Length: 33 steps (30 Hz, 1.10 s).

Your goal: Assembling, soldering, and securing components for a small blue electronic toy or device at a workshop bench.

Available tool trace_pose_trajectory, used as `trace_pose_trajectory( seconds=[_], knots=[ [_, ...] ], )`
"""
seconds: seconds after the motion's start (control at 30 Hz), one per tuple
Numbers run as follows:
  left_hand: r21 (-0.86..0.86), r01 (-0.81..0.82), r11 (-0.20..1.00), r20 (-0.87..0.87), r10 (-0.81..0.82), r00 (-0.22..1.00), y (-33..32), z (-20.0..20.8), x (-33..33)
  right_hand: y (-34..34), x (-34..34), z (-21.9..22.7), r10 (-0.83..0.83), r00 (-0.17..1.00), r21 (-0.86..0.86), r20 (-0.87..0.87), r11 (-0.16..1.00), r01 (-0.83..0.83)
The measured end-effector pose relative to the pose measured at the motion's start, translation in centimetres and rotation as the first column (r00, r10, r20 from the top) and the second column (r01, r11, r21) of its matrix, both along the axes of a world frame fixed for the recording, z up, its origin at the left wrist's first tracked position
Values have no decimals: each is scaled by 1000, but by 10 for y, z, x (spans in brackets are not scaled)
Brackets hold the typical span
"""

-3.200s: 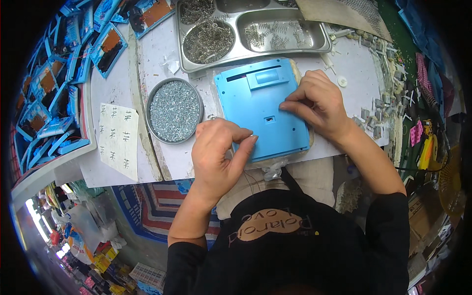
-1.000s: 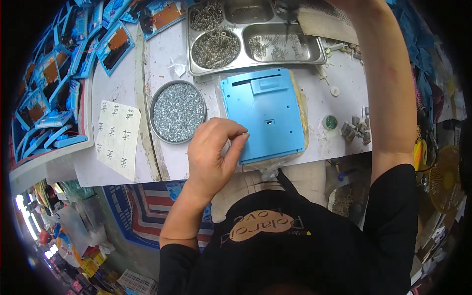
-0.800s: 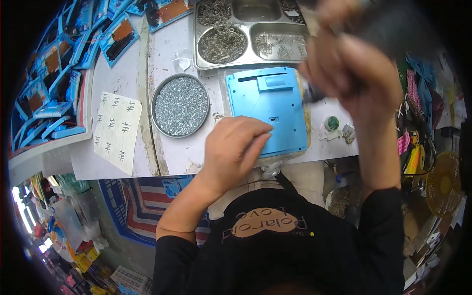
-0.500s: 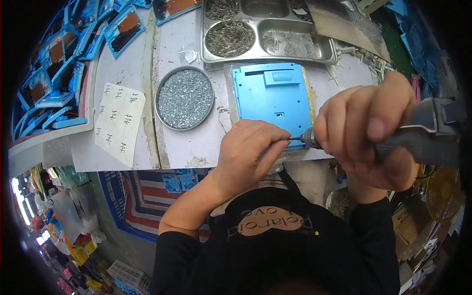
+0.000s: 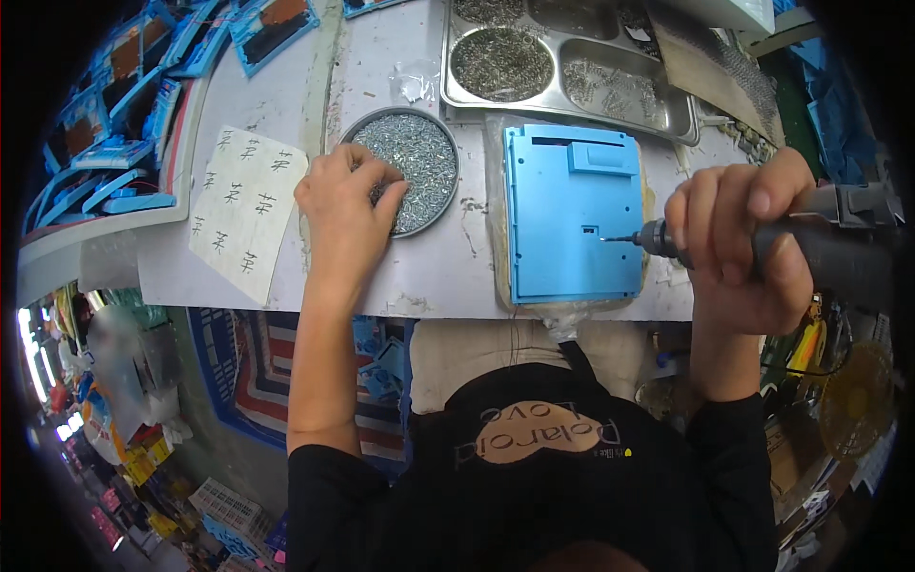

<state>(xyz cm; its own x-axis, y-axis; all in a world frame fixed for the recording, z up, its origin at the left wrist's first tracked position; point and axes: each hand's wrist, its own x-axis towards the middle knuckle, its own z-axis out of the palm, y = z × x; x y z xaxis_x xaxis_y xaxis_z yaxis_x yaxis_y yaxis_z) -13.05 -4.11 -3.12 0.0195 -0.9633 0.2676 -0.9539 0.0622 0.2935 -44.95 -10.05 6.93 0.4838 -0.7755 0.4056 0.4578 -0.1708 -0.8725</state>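
My left hand (image 5: pixel 348 205) reaches over the left rim of a round metal dish (image 5: pixel 455 187) filled with small silvery screws (image 5: pixel 410 143). Its thumb and index finger come together at the screws; whatever may be between them is too small to make out. My right hand (image 5: pixel 739 238) is wrapped round a dark electric screwdriver (image 5: pixel 810 250). The tool lies roughly level, its thin bit (image 5: pixel 620 238) pointing left above a light blue plastic housing (image 5: pixel 562 267). That housing has a raised block, a slot and several small holes, and rests on a plastic-wrapped pad (image 5: pixel 498 191).
Behind the housing stands a metal compartment tray (image 5: pixel 572 119) of small parts. A handwritten paper sheet (image 5: pixel 243 214) lies left of the dish. Blue frames (image 5: pixel 114 153) are heaped at far left. Below the table edge sits a blue basket (image 5: pixel 214 362) with a striped lining.
My left hand has left the screwdriver's bit and moved left to the screw dish. The screwdriver stays in my right hand, its bit now over the housing. The whole view has shifted slightly.
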Motion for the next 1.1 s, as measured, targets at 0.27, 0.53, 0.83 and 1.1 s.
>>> trace_pose_trajectory(
  seconds=[0.27,0.53,0.83,1.1],
  knots=[
    [-101,-12,995,-10,11,1000,-12,-6,2,23,-31,1,-71,994,17,-87,997,73],
    [-35,39,999,-108,-43,993,-28,-3,15,42,-47,-1,-191,980,22,-56,981,193],
    [-151,103,983,-459,-162,874,7,16,-24,37,-47,-1,-163,984,15,-68,986,164],
    [-88,214,973,-532,-227,816,36,21,-67,29,-42,-1,-130,986,11,-104,991,132]
  ],
)
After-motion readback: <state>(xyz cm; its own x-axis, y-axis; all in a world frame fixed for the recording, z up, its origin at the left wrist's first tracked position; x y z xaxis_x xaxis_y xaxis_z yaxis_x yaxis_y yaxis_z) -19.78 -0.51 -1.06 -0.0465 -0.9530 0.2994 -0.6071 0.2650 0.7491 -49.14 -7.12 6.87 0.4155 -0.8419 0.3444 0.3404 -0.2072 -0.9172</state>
